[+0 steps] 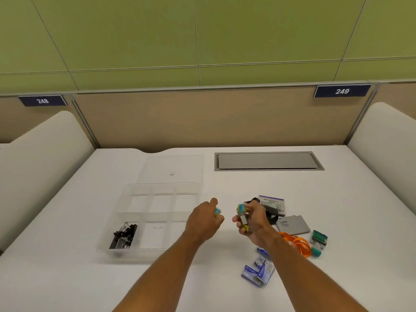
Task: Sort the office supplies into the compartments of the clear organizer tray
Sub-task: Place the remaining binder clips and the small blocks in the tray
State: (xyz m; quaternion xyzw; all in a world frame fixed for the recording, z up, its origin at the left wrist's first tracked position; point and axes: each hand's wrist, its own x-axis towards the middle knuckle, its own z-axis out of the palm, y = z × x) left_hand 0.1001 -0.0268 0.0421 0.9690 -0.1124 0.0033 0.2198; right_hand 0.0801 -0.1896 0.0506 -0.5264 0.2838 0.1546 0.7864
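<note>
One head-worn wide-angle view looks forward and down across the white desk (67,278). The organizer tray (108,233) lies near, toward 11 o'clock. The green wall (202,41) stands far off at 12.

One clear organizer tray (135,221) is counted on the desk, with one clear lid (173,167) lying behind it. A single heap of black binder clips (123,236) is seen in the near-left compartment, too tangled to be counted tbh. Roughly four blue staple boxes (258,270) are piled up, plus one orange strap (297,243), one grey case (292,225) and two number plates (342,91).
</note>
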